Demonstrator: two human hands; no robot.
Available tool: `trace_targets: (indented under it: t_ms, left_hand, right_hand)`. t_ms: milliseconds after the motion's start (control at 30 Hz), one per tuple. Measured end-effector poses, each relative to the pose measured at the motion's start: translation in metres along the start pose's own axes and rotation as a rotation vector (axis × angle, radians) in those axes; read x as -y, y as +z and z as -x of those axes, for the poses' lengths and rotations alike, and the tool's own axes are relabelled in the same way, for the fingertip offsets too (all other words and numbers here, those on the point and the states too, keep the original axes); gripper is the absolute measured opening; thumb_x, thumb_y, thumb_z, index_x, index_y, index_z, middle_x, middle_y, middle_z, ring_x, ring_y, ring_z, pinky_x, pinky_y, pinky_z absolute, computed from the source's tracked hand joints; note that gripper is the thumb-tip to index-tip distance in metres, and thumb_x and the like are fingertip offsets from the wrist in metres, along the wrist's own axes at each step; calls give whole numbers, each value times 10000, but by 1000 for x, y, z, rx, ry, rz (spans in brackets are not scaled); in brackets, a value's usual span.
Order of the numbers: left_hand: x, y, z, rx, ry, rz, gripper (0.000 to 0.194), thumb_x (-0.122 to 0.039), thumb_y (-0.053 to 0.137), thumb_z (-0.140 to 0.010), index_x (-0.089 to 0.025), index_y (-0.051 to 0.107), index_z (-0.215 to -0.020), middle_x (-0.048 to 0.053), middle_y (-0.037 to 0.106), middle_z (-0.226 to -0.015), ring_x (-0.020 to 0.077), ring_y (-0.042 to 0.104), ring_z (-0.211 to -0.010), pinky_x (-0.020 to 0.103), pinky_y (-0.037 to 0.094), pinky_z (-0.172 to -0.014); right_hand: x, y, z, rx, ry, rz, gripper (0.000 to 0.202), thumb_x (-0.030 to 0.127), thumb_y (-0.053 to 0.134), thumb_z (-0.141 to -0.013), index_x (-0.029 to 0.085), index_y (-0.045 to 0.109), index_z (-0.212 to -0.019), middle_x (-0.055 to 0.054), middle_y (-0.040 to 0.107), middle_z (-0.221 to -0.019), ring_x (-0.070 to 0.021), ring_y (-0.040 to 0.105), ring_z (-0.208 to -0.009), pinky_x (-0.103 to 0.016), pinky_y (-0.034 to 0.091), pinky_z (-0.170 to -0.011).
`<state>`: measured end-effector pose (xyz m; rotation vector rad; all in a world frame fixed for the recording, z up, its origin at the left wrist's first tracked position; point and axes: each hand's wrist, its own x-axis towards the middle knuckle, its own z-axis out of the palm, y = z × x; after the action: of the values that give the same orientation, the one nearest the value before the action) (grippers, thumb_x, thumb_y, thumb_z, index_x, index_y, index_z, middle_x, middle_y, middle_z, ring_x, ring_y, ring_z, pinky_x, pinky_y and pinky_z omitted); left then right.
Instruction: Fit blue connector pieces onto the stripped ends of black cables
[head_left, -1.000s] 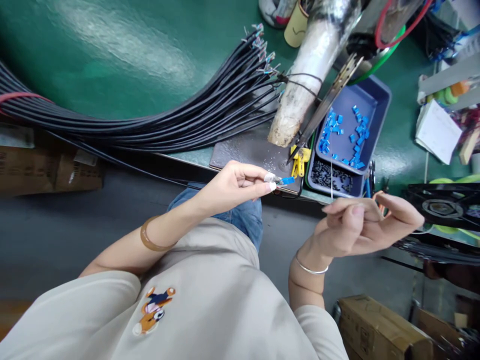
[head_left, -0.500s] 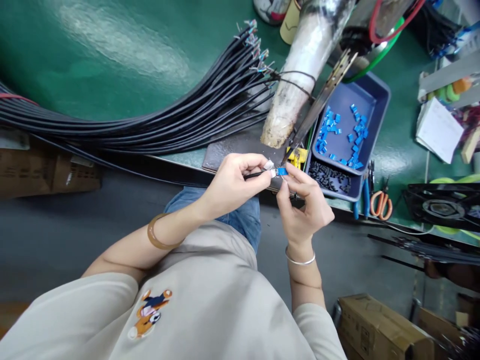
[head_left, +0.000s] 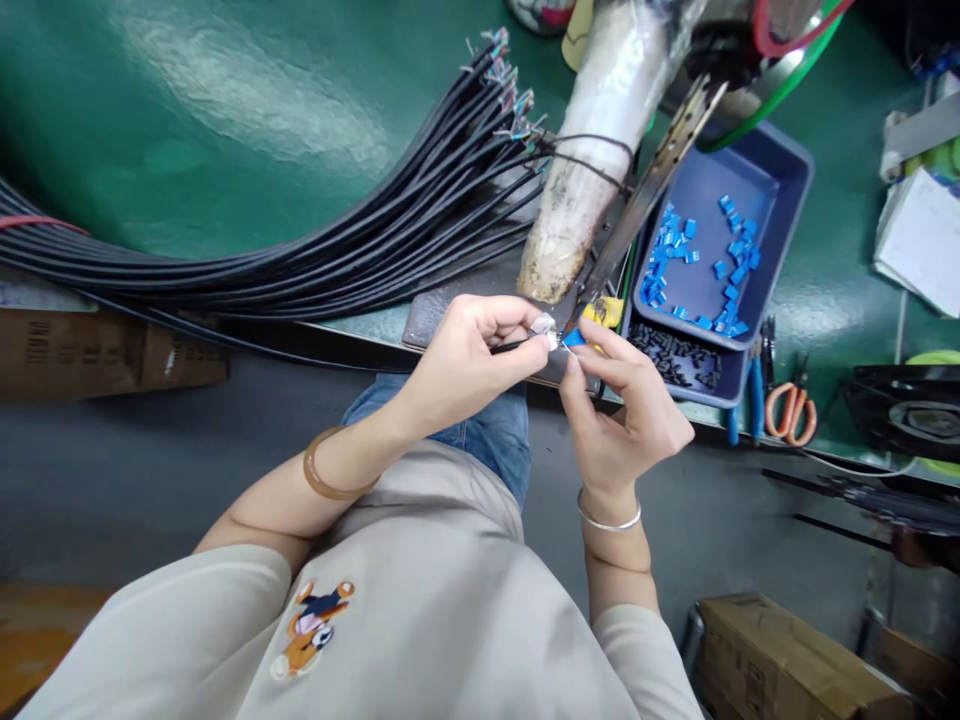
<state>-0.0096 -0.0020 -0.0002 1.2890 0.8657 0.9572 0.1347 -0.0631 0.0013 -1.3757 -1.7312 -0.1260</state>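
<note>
My left hand pinches the end of a black cable, with white covers on the thumb and a fingertip. Just right of it, my right hand holds a small blue connector between thumb and fingers. Thin wires lie between the cable end and the connector; whether they sit inside it I cannot tell. Both hands are close together at the bench edge, under the tip of a soldering iron, partly hidden by the fingers. A clear-wrapped pale tube slants down above them.
A bundle of black cables with stripped ends lies along the green bench. To the right stands a blue-grey tray with blue connectors and small black pieces. Orange-handled scissors and blue-handled pliers lie beside it.
The view has shifted slightly, so the tray and tools appear farther right. The blue connector now sits tilted and a little farther from the cable end. Both hands keep their grip.
</note>
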Motion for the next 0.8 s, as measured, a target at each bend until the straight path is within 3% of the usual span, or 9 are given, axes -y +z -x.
trace_targets:
  t_ms: [300,533,800]
  left_hand:
    - [2,-4,0,79,-64,-3,143,-140,613,-765,-150,574,-628,-51,339,-522,36,282,-472,186,239,-429]
    - [-3,-7,3,182,-153,96,190,-237,628,-820,-142,591,-659,-57,360,-512,33,277,-447,196,214,-409]
    - [6,1,7,-1,52,-93,106,-189,623,-806,-154,610,-707,-18,530,-599,72,458,-538,195,378,-502]
  right_hand:
    - [3,0,3,20,-26,92,140,101,656,-823,217,585,-858,-26,773,-1033,-146,759,-786,-244,625,-700]
    - [1,-4,3,62,183,-102,116,119,653,-834,216,621,-891,-19,766,-1017,-155,746,-928,-261,630,-746]
    - [1,2,3,4,-25,48,166,78,668,-814,206,622,-911,-34,767,-1005,-149,747,-916,-255,616,-801]
